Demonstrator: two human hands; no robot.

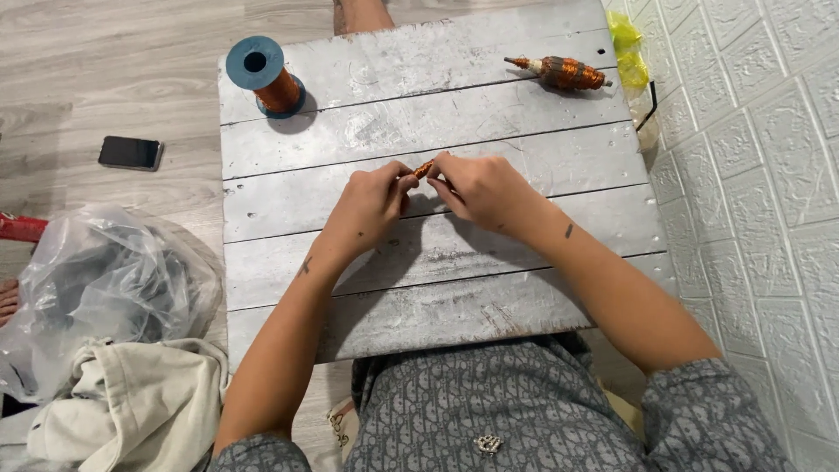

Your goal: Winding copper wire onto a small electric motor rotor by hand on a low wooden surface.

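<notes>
Your left hand and right hand pinch one small copper-wound piece between their fingertips above the middle of the grey plank tabletop. Far left stands one copper wire spool; far right lies one wound coil. One phone rests on the floor, left.

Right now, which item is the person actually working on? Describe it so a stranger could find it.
On the grey plank table, find the left hand and right hand meeting mid-board. Pinched between them is a small copper-wound piece. It is far smaller than the blue spool and the wound spindle.
</notes>
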